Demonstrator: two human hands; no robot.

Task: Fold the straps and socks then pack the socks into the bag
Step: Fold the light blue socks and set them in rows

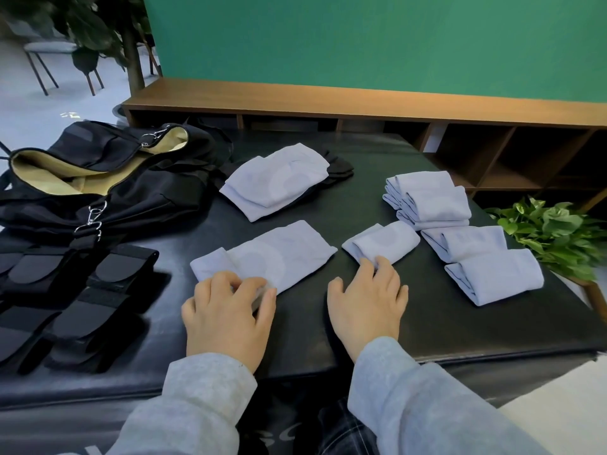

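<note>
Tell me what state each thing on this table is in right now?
Black bag: open, tan lining showing, nothing visible inside.
Black straps: folded, lying side by side.
Sock under left hand: flat, near corner pinched.
Sock at right hand: folded, fingertips touching it.
Far sock pile: not yet folded small.
Folded socks: set at right.
Left hand: pinching.
Right hand: relaxed.

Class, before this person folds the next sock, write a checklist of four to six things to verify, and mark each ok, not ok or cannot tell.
1. Left hand has a grip on the flat pale blue sock: ok, fingers pinch its near edge.
2. Right hand is free of the small folded pale blue sock: not ok, fingertips touch it.
3. Black bag with tan lining is open: ok.
4. Black straps are folded: ok, they lie stacked.
5. All socks are folded: not ok, two lie flat.
6. Bag has enough room: cannot tell.
</note>
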